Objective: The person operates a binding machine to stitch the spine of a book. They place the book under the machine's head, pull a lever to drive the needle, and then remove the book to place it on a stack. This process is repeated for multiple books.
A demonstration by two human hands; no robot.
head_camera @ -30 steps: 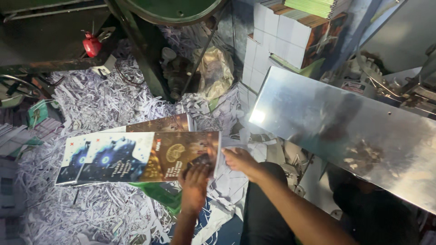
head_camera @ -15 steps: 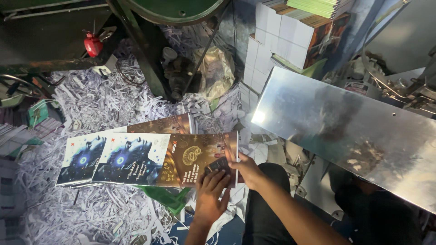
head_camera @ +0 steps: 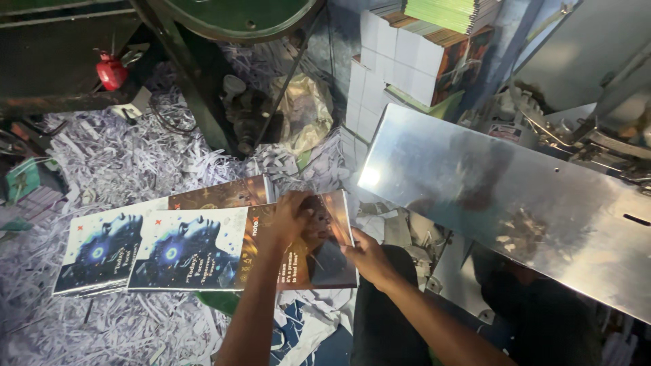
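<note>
A stack of glossy printed cover sheets (head_camera: 203,254) lies on shredded paper, showing a blue glowing head design on white at the left and a brown panel at the right. My left hand (head_camera: 293,215) lies flat on the brown panel, fingers spread. My right hand (head_camera: 366,254) grips the stack's right edge. A second stack of the same sheets (head_camera: 102,251) sits underneath, offset to the left and rear.
Shredded paper strips (head_camera: 129,163) cover the floor. A shiny metal plate (head_camera: 502,196) slopes at the right. Stacked printed books (head_camera: 420,61) stand behind it. A dark machine frame (head_camera: 196,74) and a red object (head_camera: 110,71) are at the rear left.
The top stack has slid to the right over the lower one. My left hand moved up onto the brown panel; my right hand shifted right to the stack's edge.
</note>
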